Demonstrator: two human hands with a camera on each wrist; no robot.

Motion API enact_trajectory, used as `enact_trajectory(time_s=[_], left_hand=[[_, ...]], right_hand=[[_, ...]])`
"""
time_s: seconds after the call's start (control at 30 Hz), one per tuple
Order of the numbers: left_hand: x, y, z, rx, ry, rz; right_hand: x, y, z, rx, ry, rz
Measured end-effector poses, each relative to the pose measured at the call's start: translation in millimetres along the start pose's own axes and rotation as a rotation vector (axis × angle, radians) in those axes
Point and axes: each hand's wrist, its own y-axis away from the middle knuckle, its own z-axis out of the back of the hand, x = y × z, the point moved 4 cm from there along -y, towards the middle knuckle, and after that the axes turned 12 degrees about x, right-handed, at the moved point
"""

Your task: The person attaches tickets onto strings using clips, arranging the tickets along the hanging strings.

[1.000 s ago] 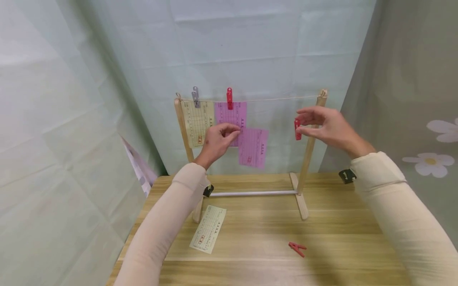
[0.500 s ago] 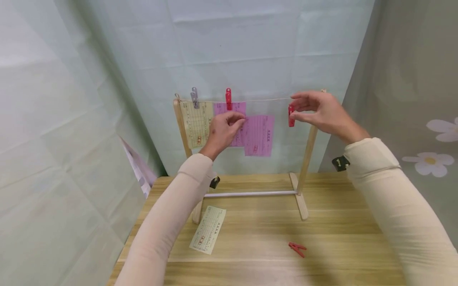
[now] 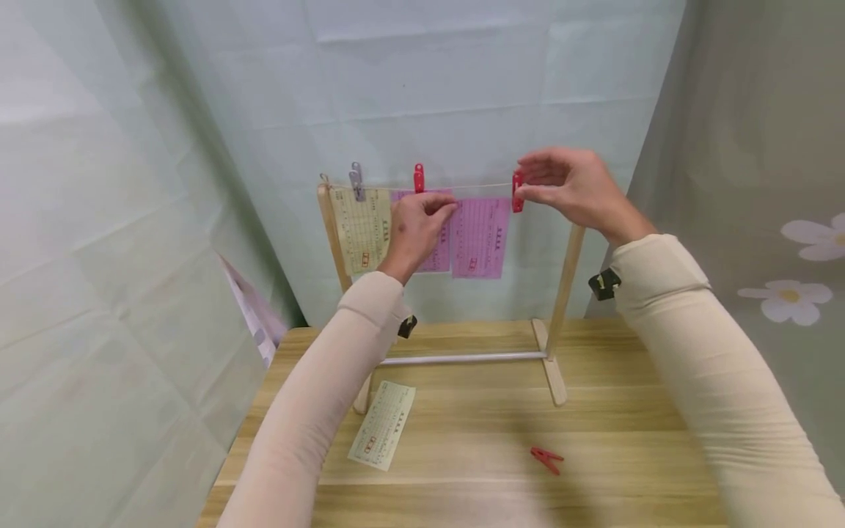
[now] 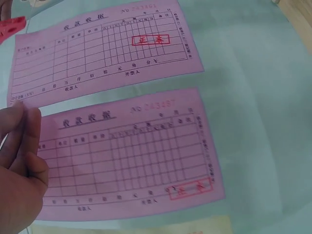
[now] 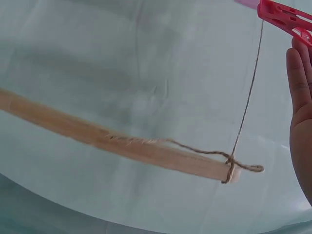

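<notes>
Left hand [image 3: 416, 224] pinching loose pink slip [image 3: 480, 236] up at string [image 3: 465, 186]; right hand [image 3: 568, 187] clamped on red peg [image 3: 517, 192] beside its top corner. Thin, floppy, tear-prone paper: best gripped along top edge. Spare peg [image 3: 546, 460] near tabletop's [image 3: 627, 440] front edge.

Print on the pink slip [image 3: 480, 236] too small to read in the head view, right hand [image 5: 300, 112] cut off by the wrist view's edge — only fingers show, red clip [image 5: 287, 19] cropped there too.

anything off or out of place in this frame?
Nothing damaged or spilled. Loose items on the table: a yellow slip lying askew by the rack's left foot, and a red clothespin. The purple slip held by the left hand isn't clipped yet.
</notes>
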Motion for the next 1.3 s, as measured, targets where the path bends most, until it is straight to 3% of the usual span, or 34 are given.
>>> enact_trajectory(time_s=[0.7, 0.97, 1.3], left_hand=[[-6.3, -9.6, 0.6, -0.008, -0.002, 0.138], [-8.5, -12.0, -0.6, -0.007, 0.006, 0.16], [-7.6, -12.1, -4.3, 0.001, 0.037, 0.17]], right_hand=[[11.7, -34.1, -6.0, -0.129, -0.053, 0.029], [14.6, -45.4, -11.4, -0.143, -0.112, 0.056], [9.3, -46.8, -18.5, -0.142, -0.099, 0.047]])
